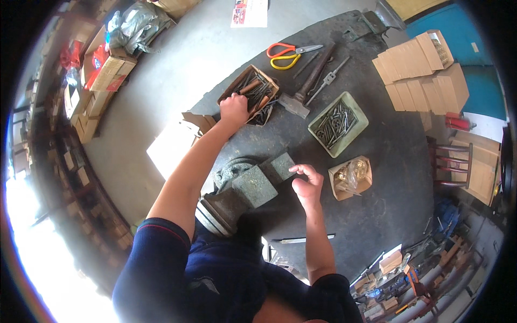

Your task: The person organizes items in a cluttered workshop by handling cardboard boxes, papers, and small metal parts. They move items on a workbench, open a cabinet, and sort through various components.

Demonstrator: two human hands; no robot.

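At the near left edge of an open cardboard box (221, 98), my left hand (235, 110) is closed, its fingers curled down and partly hidden. Dark metal rods and brownish handled tools (257, 86) fill that box, and I cannot make out what the fingers hold. My right hand (308, 184) is beside the end of a grey-green bench vise (255, 186), fingers loosely bent toward the vise and nothing visible in them. To its right stands a small carton (339, 194) with brass-coloured parts in a clear plastic bag (353, 175).
A pale green tray (355, 141) holds screws and round dies. Beyond lie a hammer (294, 104), a tap wrench (328, 79) and scissors (295, 56) with orange and yellow handles. Stacked cardboard boxes (420, 75) stand far right. A thin blade-like strip (304, 239) lies near the front edge.
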